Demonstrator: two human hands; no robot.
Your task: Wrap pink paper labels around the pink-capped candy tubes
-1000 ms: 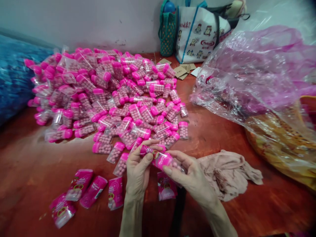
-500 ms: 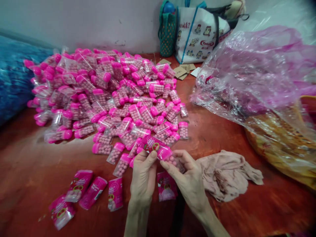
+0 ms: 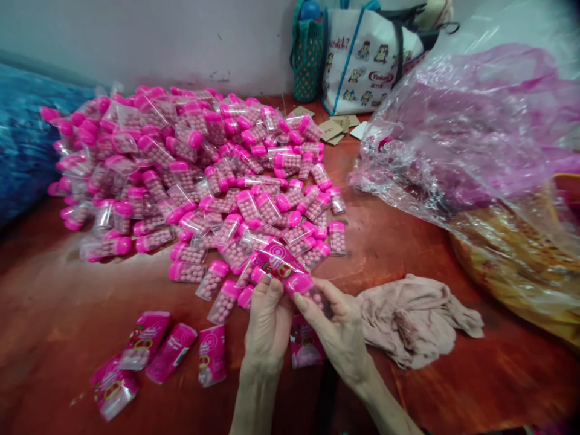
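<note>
My left hand [image 3: 267,320] is closed, pinching a printed magenta wrapper sleeve [image 3: 277,258] between thumb and fingers. In my right hand [image 3: 342,335], closed too, is a small clear candy container with a pink cap [image 3: 299,284]. The cap lies against the sleeve's near end; whether it has entered the sleeve I cannot tell. Beyond both hands spreads a big heap of similar pink-capped candy containers [image 3: 181,181]. Below my right hand lies a wrapped container [image 3: 307,347], partly hidden. Several more wrapped containers [image 3: 144,341] rest on the left.
A crumpled beige cloth [image 3: 417,320] sits right of my hands on the red table [image 3: 453,399]. Clear and pink plastic [image 3: 453,145] covers a yellow basket [image 3: 507,266]. A white tote bag [image 3: 367,66] and cardboard pieces [image 3: 333,130] are at the back; blue plastic [image 3: 31,139] stands left.
The sleeve has tilted a little, and my right hand with the container has shifted slightly left, toward my left hand. The heap and the wrapped containers stay put.
</note>
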